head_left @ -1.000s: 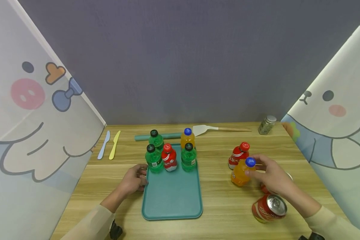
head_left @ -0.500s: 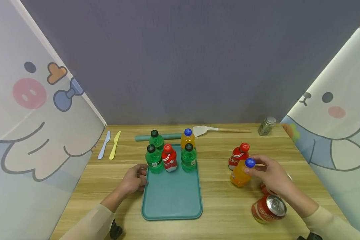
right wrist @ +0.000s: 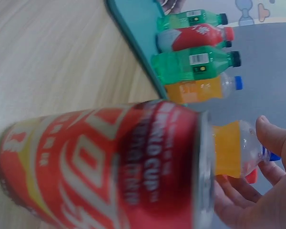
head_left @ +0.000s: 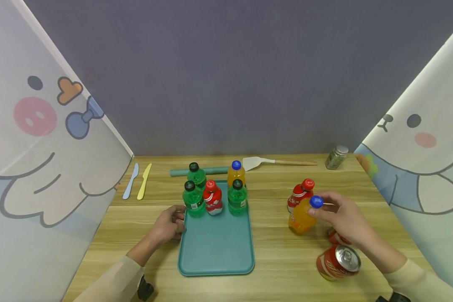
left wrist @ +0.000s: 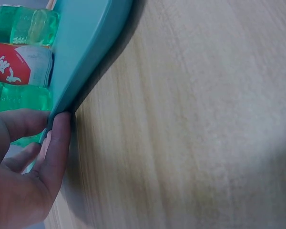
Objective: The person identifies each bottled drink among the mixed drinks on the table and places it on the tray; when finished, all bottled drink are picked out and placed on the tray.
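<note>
My right hand [head_left: 343, 218] grips a bottle of orange soda [head_left: 301, 217] near its blue cap, thumb on the near side; the bottle leans with its base to the left. Just behind it a red-labelled bottle [head_left: 299, 194] stands upright. At the left rim of the teal tray [head_left: 216, 251], my left hand [head_left: 167, 225] holds the edge; in the left wrist view the thumb lies on the inner side and a finger [left wrist: 60, 138] on the outer side. The tray's back end carries green bottles [head_left: 237, 199], a red bottle [head_left: 213, 200] and another orange bottle [head_left: 235, 173].
A red can [head_left: 334, 264] stands in front of my right forearm, with a second red can [head_left: 337, 237] partly hidden by it. A white spatula [head_left: 253, 162], a green rod [head_left: 179, 172] and a spice jar [head_left: 337, 157] line the back. Blue [head_left: 130, 182] and yellow knives [head_left: 144, 182] lie left.
The orange soda bottle has tipped slightly, its cap shifting up and right and its base left, with my right hand on it. My left hand and the tray stay put.
</note>
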Demonstrator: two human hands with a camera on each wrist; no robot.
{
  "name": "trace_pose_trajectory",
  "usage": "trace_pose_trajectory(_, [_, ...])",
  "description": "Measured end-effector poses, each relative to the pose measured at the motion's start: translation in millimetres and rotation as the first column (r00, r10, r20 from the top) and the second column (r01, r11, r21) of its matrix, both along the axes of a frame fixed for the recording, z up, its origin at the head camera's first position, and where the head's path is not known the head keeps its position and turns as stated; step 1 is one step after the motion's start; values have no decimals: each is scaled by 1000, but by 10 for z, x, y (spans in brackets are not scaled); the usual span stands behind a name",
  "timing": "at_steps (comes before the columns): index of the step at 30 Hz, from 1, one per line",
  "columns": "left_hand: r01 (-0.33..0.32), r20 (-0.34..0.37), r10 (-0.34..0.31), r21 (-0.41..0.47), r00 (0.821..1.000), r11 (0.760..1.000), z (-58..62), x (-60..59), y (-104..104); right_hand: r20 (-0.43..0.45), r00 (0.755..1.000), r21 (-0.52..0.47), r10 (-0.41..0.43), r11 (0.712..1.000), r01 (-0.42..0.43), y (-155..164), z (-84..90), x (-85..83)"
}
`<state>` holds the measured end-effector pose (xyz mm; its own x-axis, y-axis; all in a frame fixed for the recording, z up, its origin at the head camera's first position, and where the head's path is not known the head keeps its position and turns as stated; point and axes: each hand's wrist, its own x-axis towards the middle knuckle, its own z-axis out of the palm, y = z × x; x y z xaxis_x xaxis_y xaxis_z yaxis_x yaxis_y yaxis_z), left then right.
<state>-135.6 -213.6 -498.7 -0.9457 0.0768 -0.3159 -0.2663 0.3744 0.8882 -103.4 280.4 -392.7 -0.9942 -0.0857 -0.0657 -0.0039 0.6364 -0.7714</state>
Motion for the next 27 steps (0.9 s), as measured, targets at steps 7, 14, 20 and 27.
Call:
trace_pose_trajectory(7, [-1, 2, 1, -1, 1000, 1000, 0, -3, -2, -52, 999, -36, 12, 999, -14, -36, 129, 20])
trace_pose_trajectory(14, [14, 1, -15, 2, 1000, 1000, -1, 1, -6, -47, 999, -61, 22, 998, -24, -156, 316, 60])
trace_pose_trajectory(20, [20, -13, -20, -6, 1000, 1000, -11, 4, -13, -53, 997, -133, 59, 989, -65, -359, 437, 42])
trace_pose_trajectory(27, [7, 0, -7, -5, 1000, 1000, -7, -5, 0, -52, 987, -215, 154, 963, -162, -662, 457, -51])
